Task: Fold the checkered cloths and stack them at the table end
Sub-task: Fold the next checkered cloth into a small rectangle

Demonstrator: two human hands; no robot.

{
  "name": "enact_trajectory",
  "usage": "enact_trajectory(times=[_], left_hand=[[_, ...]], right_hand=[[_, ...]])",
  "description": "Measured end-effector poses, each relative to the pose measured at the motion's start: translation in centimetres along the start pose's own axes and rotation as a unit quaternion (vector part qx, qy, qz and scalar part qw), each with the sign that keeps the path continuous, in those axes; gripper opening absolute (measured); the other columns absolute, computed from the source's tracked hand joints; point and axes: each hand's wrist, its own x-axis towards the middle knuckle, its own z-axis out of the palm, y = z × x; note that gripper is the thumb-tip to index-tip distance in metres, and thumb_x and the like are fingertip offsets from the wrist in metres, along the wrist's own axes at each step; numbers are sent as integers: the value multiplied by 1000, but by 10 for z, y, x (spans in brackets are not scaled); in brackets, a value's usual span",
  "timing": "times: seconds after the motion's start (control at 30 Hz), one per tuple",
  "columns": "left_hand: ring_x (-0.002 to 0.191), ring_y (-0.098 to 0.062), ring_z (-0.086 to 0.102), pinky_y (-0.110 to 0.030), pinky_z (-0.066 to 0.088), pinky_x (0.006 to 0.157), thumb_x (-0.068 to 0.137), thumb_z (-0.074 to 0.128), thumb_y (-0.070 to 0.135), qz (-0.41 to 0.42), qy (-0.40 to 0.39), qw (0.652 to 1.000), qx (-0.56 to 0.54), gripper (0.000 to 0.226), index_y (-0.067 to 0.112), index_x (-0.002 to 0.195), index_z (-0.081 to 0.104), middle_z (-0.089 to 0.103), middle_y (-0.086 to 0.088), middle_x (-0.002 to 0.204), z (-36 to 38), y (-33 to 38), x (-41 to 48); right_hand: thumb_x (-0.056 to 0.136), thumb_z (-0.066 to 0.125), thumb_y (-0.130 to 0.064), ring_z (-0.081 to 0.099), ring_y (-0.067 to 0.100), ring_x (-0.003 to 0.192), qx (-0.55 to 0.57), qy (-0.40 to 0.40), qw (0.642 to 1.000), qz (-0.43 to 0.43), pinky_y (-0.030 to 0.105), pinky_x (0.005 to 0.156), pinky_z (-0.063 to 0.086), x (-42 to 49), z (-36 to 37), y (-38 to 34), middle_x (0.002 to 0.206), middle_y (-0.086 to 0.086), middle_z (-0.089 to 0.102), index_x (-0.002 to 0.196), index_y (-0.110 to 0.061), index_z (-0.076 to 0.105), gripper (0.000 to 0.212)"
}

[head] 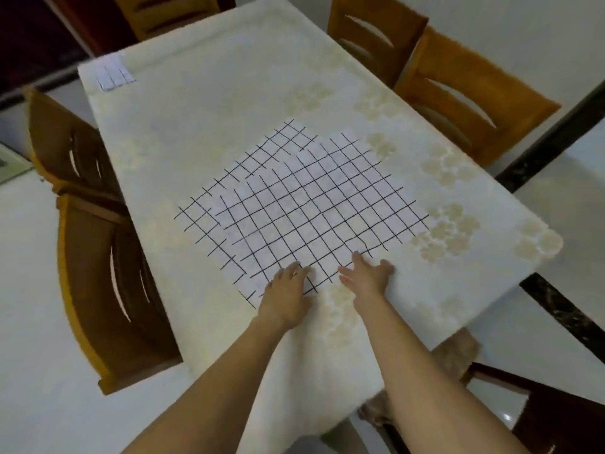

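Two white cloths with black grid lines lie spread flat in the middle of the table, one overlapping the other. The upper cloth [324,204] covers most of the lower cloth [252,165], which sticks out at the left and far side. My left hand [288,290] rests flat on the near corner of the cloths, fingers apart. My right hand [370,273] lies flat beside it at the near edge of the upper cloth, fingers spread. A small folded checkered cloth [113,73] sits at the far left corner of the table.
The table [203,103] wears a cream cloth with a pale flower print. Wooden chairs stand around it: two on the left [98,257], two on the right [458,93], one at the far end [163,11]. A dark chair [540,417] stands near right.
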Motion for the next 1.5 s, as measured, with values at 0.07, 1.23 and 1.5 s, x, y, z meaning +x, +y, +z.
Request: enact_trajectory(times=[0.07, 1.23, 1.5], left_hand=[[146, -30, 30, -46, 31, 117, 94, 58, 29, -10, 17, 1000, -15, 64, 26, 153, 34, 27, -3, 162, 1, -1, 1], [115, -21, 57, -35, 50, 95, 95, 60, 46, -130, 143, 944, -267, 49, 17, 133, 54, 58, -5, 128, -12, 5, 9], [101, -21, 64, -37, 54, 84, 92, 65, 33, -190, 112, 950, -219, 32, 17, 120, 62, 69, -3, 110, -8, -8, 8]], right_hand=[[91, 65, -16, 70, 27, 69, -5, 14, 1000, 13, 38, 61, 58, 8, 7, 5, 98, 13, 62, 134, -16, 34, 53], [93, 56, -38, 68, 22, 78, -563, -65, 776, -276, 31, 63, 51, -46, 6, 54, 83, -5, 70, 95, -27, 59, 12], [91, 61, -31, 61, 17, 67, -542, -239, 749, -296, 34, 58, 49, -84, 12, 69, 66, -9, 57, 94, -21, 59, 10]])
